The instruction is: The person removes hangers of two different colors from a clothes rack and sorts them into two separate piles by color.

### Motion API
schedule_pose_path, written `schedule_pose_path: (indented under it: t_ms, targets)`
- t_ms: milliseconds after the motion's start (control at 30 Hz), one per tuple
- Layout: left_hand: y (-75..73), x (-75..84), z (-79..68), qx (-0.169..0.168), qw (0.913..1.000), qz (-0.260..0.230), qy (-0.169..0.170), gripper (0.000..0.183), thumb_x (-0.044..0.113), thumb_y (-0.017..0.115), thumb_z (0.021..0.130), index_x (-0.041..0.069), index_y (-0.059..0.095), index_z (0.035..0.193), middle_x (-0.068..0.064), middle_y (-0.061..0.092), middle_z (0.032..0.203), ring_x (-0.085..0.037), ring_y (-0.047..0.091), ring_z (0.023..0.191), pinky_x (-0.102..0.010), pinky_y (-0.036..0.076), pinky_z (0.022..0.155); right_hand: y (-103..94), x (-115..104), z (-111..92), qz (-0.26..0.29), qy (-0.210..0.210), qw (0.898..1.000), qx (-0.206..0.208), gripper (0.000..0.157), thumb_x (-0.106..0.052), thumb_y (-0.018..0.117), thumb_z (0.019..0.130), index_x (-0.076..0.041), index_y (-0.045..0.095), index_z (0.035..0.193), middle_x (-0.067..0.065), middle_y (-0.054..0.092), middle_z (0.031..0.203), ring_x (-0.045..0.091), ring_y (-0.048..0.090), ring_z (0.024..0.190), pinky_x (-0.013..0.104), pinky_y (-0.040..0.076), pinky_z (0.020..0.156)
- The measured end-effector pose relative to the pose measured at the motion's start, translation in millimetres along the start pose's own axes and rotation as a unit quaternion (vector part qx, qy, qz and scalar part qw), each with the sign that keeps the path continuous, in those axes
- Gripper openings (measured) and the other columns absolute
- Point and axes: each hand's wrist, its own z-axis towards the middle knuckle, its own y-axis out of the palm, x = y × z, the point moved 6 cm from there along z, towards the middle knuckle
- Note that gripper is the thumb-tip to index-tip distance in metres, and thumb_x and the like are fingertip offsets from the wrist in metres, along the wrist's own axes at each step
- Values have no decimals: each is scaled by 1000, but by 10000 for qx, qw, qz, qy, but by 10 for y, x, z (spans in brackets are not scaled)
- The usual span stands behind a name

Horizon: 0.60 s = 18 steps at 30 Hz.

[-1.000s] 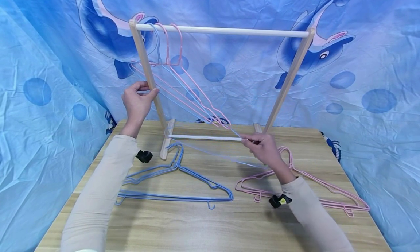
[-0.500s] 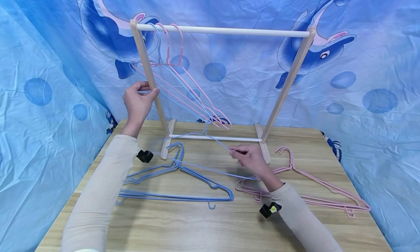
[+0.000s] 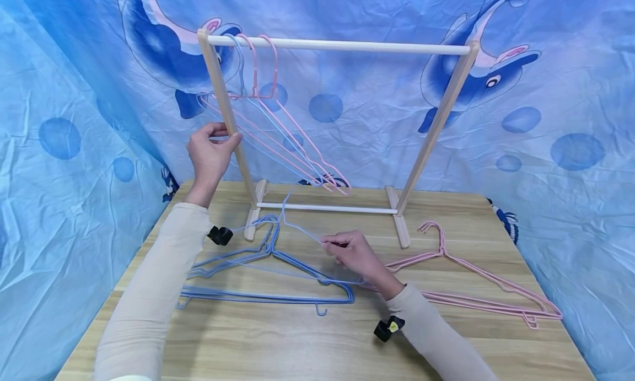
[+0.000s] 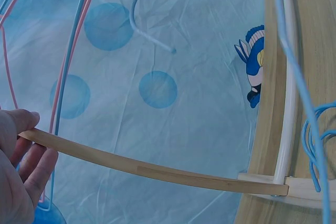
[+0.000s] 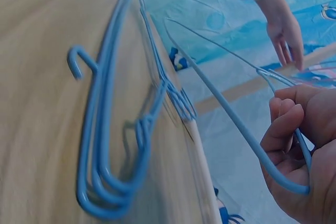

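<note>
My left hand (image 3: 208,155) grips the left wooden post (image 3: 218,78) of a small clothes rack, thumb on one side and fingers on the other. My right hand (image 3: 352,254) pinches a blue wire hanger (image 5: 236,119) by its sloping shoulder. That hanger is raised in front of the rack, hook upward, and overlaps the blue hangers (image 3: 268,300) lying on the table in the head view. In the left wrist view its hook (image 4: 283,24) curves across the top. One blue hanger (image 3: 241,66) and two pink hangers (image 3: 275,66) hang at the left end of the white top rail (image 3: 347,46).
Pink hangers (image 3: 441,240) lie on the right of the wood-grain table (image 3: 278,348). A white lower bar (image 3: 337,209) joins the rack's feet (image 3: 398,221). Behind and at the sides hangs a blue curtain (image 3: 526,204) with dolphins.
My right hand has moved left and toward me with the blue hanger, from by the lower bar's right part to over the table's middle. The left hand stays on the post.
</note>
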Motion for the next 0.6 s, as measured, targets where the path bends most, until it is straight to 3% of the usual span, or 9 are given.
schedule_pose_path:
  t_ms: [167,367,600]
  targets:
    - [-6,11,-3,-3,10000,-10,18,35,29,78,93,7,74,119,-10,73,111,-20,75,93,-27,60,77,192,36,3,193,2,9996,-226,27,-14,67,100,3,74,119,5,62,69,10,46,48,20,40,45]
    - [-12,9,0,4,10000,-37,12,35,29,78,92,6,74,119,-11,73,110,-18,74,91,-26,60,77,376,102,-5,409,25,9984,-394,28,-11,66,100,8,72,120,20,60,70,10,47,48,21,41,46]
    - [-11,18,-7,7,10000,-28,48,34,28,78,93,6,74,119,-11,74,110,-19,75,92,-27,60,77,463,198,-6,76,203,9992,-334,27,-18,70,99,0,76,118,27,62,68,11,51,49,20,40,44]
